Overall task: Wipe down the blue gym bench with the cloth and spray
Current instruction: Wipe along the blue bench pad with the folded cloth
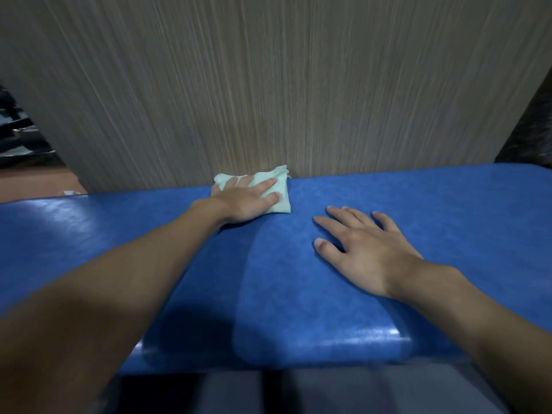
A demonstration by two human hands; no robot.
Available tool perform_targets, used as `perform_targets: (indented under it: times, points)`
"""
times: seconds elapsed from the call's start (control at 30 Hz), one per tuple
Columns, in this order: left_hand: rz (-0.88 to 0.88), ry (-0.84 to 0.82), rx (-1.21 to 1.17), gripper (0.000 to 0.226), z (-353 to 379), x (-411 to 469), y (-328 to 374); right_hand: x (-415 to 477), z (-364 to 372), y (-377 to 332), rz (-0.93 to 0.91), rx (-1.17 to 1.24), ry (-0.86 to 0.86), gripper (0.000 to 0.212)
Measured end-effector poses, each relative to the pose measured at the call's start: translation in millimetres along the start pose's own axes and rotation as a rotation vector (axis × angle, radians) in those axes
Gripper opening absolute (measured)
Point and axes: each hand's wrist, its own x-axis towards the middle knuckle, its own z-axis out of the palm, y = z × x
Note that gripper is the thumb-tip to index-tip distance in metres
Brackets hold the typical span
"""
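I counted 1 pale green cloth (pixel 280 201), 1 blue bench surface (pixel 298 294) and 2 bare hands. The left hand (pixel 243 203) pressed flat on the cloth, fingers (pixel 265 185) straight and slightly apart, at the surface's far edge by a wood-grain panel (pixel 268 85). The right hand (pixel 366 252) lay palm-down nearby, fingers spread, holding nothing.

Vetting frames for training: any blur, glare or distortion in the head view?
Head view: wall grain looks smeared; glare patches on the bench at its near edge and far left; wide-angle bows the bench; left arm shadows it; left hand, right hand and cloth fairly sharp.
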Motion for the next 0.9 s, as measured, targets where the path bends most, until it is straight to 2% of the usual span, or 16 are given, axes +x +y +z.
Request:
perform_targets:
  times: [0.23,0.4,0.5,0.63,0.73,0.9]
  points:
    - [0.059,-0.002,0.033,0.06,16.2,-102.4,15.9,-2.2,-1.3,-2.1,0.001,0.006,0.006,0.06]
    - [0.111,0.056,0.056,0.077,31.0,-193.3,24.6,3.7,-10.9,-8.1,0.0,-0.026,0.055,0.052]
    - [0.102,0.105,0.055,0.075,36.0,-220.3,25.8,11.6,-10.4,-13.7,-0.02,0.038,0.089,0.051]
    - [0.094,0.06,0.029,0.075,30.7,-201.9,22.8,17.3,-0.2,-12.9,-0.018,-0.001,-0.012,0.056]
    - [0.087,0.002,0.032,0.071,23.2,-161.4,13.3,18.4,1.8,-11.8,-0.019,-0.013,-0.01,0.056]
    - [0.043,-0.005,0.035,0.058,14.0,-69.7,-2.1,19.0,5.1,-10.7,-0.016,-0.028,-0.004,0.058]
